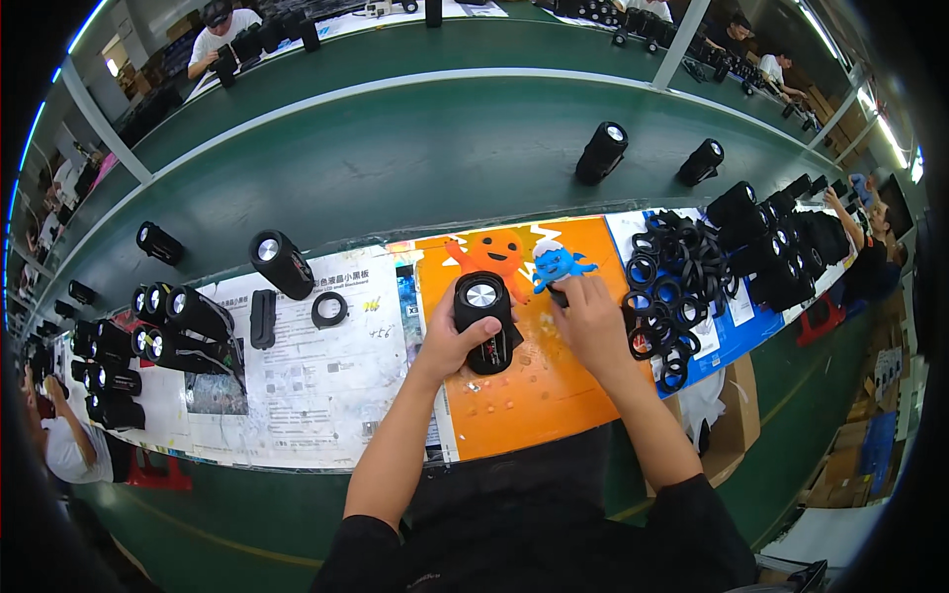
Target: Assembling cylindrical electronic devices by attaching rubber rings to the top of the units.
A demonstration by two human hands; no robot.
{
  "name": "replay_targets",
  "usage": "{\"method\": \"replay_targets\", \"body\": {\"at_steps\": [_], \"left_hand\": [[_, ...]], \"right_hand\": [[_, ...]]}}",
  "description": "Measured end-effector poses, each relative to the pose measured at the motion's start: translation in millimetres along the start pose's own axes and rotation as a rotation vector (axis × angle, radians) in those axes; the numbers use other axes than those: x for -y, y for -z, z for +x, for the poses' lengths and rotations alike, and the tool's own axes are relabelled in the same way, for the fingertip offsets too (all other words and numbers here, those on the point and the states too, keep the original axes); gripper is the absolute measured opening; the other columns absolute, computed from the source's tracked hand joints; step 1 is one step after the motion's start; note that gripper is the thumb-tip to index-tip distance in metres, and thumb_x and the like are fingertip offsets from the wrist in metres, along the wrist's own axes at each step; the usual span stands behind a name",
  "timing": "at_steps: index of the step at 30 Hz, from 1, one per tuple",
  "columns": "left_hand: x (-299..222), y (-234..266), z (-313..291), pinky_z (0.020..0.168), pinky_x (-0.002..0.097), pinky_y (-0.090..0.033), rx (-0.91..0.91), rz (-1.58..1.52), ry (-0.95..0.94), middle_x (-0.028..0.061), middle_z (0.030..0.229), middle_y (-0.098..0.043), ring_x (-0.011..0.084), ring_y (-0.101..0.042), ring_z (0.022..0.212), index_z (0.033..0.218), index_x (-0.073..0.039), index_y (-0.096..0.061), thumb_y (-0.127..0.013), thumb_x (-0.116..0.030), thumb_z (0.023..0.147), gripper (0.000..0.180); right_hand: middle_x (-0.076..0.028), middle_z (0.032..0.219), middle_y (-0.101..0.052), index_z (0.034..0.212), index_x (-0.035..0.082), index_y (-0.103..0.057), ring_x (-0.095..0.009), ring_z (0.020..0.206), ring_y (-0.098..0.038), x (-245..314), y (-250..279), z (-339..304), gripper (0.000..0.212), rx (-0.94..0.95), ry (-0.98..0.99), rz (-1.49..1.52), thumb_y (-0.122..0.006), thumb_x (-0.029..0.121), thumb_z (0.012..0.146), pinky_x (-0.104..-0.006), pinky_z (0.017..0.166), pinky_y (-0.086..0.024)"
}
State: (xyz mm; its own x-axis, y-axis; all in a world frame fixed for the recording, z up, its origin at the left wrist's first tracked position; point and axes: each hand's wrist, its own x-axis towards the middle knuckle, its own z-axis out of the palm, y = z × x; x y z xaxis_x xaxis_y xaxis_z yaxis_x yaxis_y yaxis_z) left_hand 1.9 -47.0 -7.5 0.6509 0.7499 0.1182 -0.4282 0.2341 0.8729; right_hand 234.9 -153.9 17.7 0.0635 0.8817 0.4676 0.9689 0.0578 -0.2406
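Observation:
My left hand is wrapped round a black cylindrical portable speaker, with the thumb across its side. The speaker's round silver end tilts up toward me. To its right, my right hand is closed, its fingertips pinched on a small dark piece, mostly hidden and too small to name. Both hands are over an orange printed sheet with orange and blue cartoon figures. A heap of black rings lies right of my right hand.
Black speakers crowd the bench at left and right. A standing speaker, a black oblong part and a loose ring are left of me. More speakers stand on the green belt. An open carton is below right.

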Motion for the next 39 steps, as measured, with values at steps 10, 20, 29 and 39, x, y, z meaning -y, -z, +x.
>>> {"method": "replay_targets", "body": {"at_steps": [10,20,29,39], "left_hand": [[2.0,-9.1,-4.3,0.105,0.034,-0.056,0.005,0.23,0.008,0.0077,0.128,-0.072,0.0165,-0.069,0.117,0.145,-0.002,-0.059,-0.093,-0.032,0.09,0.071],[-14.6,-20.0,-2.9,0.107,0.0345,-0.055,-0.038,0.19,-0.028,0.0094,0.129,-0.072,0.019,-0.069,0.119,0.144,-0.002,-0.06,-0.091,-0.029,0.091,0.067],[-18.9,-15.8,-3.4,0.103,0.036,-0.056,0.022,0.429,-0.014,0.0135,0.127,-0.071,0.0225,-0.07,0.118,0.149,-0.003,-0.055,-0.092,-0.036,0.088,0.078],[-19.1,-10.6,2.0,0.109,0.0379,-0.053,0.107,0.384,0.016,0.0131,0.138,-0.066,0.0253,-0.067,0.125,0.156,-0.005,-0.051,-0.095,-0.031,0.084,0.089]], "right_hand": [[-0.014,0.118,-0.071,0.113,0.001,-0.075,-0.037,0.112,-0.065,4.8,9.3,-17.9,0.026,0.088,0.05,0.226,-0.086,0.013,0.093,-0.0469,0.097,-0.057],[-0.018,0.147,-0.07,0.113,-0.002,-0.076,-0.021,0.124,-0.07,-12.2,24.0,15.5,0.016,0.346,-0.488,1.064,-0.077,0.012,0.105,-0.0355,0.109,-0.055],[-0.012,0.14,-0.078,0.109,0.005,-0.078,-0.025,0.123,-0.075,23.5,94.5,131.2,0.02,0.764,0.029,0.823,-0.087,0.015,0.093,-0.0391,0.11,-0.057],[-0.009,0.144,-0.076,0.106,0.006,-0.081,-0.032,0.131,-0.07,33.9,97.1,137.6,0.023,0.826,0.302,0.551,-0.09,0.018,0.089,-0.0436,0.112,-0.055]]}}
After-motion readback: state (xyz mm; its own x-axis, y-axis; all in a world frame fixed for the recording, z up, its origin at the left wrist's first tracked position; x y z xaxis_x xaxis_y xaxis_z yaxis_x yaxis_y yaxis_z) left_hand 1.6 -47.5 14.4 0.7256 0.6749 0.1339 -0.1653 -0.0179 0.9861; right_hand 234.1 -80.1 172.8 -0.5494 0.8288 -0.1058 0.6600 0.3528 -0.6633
